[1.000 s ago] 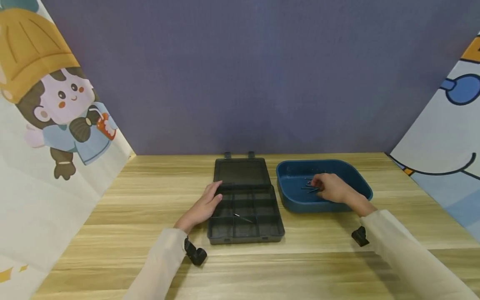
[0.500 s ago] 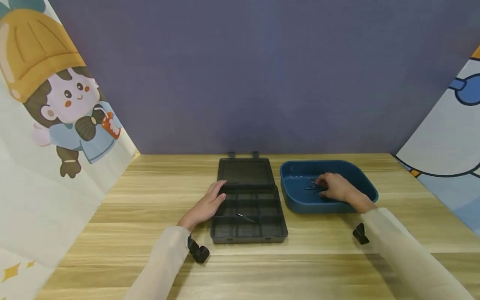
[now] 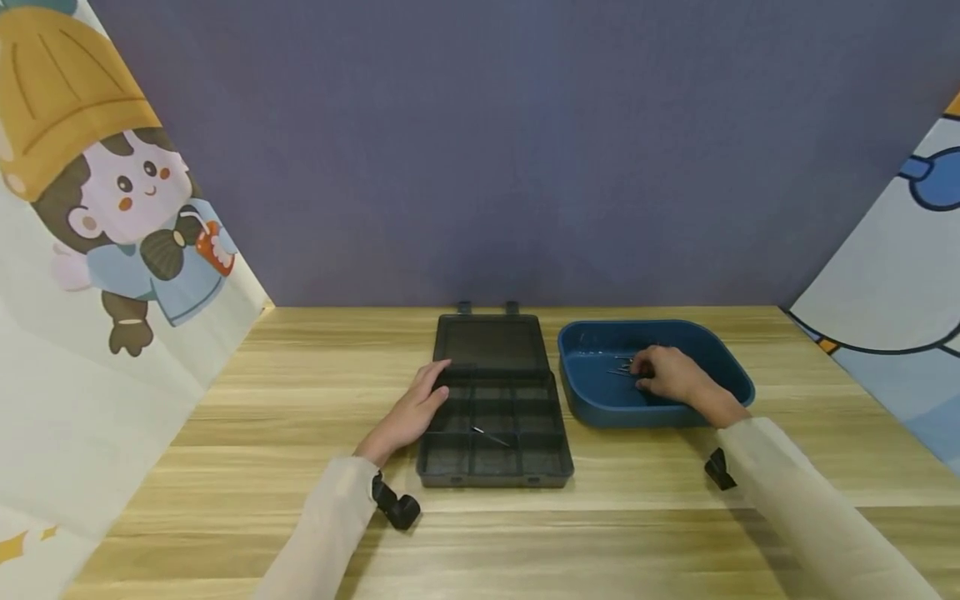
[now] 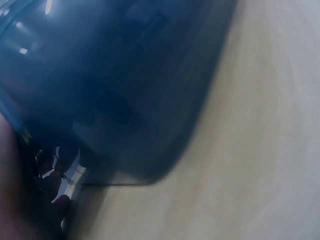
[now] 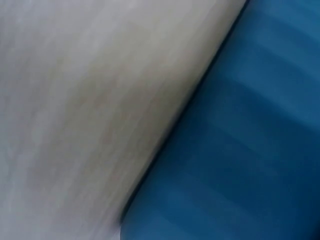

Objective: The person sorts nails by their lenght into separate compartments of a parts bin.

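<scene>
Metallic slim pieces (image 3: 619,372) lie in a small cluster on the floor of the blue bin (image 3: 630,417), just left of the right hand's fingertips. The right hand (image 3: 671,375) reaches down inside the bin, its thumb and fingers bent towards one another with little gap; whether they pinch a piece I cannot tell, and the blurred wrist views do not settle it. Well to the left of those fingers, a single piece (image 3: 491,437) lies in the middle column of the dark divided box (image 3: 495,481), towards the front; whether it leans on a divider is unclear. The left hand (image 3: 408,414) rests along the box's left edge, fingers loosely extended and gripping nothing. Beyond its fingertips the lid (image 3: 491,342) lies folded back. Judging by this, moving pieces into the box is barely begun: one is across, several remain beside the right fingers. Below both hands spreads the wood-grain table (image 3: 525,550).
</scene>
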